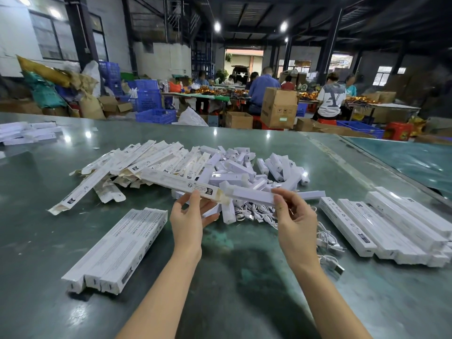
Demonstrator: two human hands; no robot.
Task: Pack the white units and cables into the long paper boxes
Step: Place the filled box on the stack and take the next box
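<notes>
Your left hand (189,211) grips an open box (181,183) while your right hand (292,211) pinches a unit (254,195) at its mouth. Packed boxes (391,226) lie right and near left; units, cables (252,214) and flat boxes remain beyond.

A single head-worn wide-angle camera looked forward and down over the counter (244,277). The hands (188,217) sat close, at centre frame. The workshop hall lay far behind. No second view existed.
</notes>
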